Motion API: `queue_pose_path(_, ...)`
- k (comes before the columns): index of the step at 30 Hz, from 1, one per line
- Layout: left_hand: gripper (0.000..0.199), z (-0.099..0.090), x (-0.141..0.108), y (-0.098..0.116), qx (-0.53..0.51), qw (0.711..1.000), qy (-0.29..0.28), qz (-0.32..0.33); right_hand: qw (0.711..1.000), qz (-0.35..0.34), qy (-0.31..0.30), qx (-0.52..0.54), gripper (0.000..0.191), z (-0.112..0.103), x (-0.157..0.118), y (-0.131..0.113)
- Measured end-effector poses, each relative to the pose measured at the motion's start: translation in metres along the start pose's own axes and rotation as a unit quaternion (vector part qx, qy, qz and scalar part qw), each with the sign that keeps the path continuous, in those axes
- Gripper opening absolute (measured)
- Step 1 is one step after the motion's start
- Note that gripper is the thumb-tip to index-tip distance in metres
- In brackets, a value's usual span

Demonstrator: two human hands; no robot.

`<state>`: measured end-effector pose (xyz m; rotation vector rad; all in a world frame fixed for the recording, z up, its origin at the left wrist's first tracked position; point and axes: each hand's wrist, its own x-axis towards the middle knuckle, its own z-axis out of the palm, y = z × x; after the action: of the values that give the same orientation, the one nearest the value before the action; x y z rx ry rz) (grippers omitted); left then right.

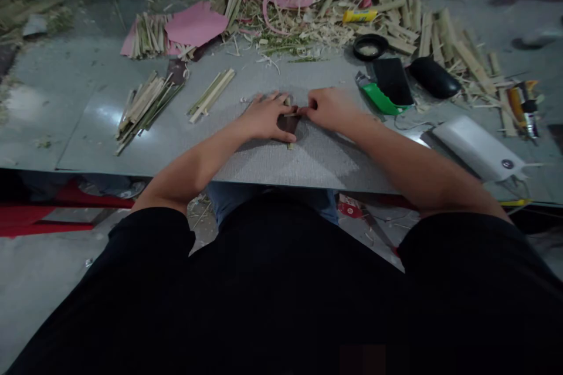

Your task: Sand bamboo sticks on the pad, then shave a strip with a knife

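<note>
My left hand (265, 118) lies spread on the grey table mat (264, 165), its fingers and thumb around a small dark piece (288, 123). A pale strip (290, 146) shows its end below the left thumb. My right hand (331, 109) is closed just to the right, its fingertips pinched at the top right edge of the dark piece. What sits between those fingertips is too small to make out. Left of my left hand lie a few split bamboo strips (212, 95), and a larger bundle of strips (147, 106) is farther left.
Shavings (290, 23) and pink paper (196, 24) cover the back. At the right are a black ring (370, 47), a green-handled tool (383, 99), a black mouse (434, 77), a white device (478, 147), and orange-handled pliers (522, 106). A yellow tube (359, 16) lies behind.
</note>
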<state>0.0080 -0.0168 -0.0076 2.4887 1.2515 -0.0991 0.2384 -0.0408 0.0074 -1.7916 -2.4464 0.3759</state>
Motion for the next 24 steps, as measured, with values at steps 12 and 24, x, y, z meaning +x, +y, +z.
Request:
queue_pose_path(12,0.108,0.003,0.002,-0.003,-0.01,1.0,0.002,0.007,1.0,-0.018,-0.017,0.002,0.021,0.005,-0.006,-0.007)
queue_pose_path(24,0.119,0.001,0.001,-0.009,-0.01,0.999,-0.02,0.024,0.965,-0.241,0.006,0.103,0.011,0.025,-0.016,0.029)
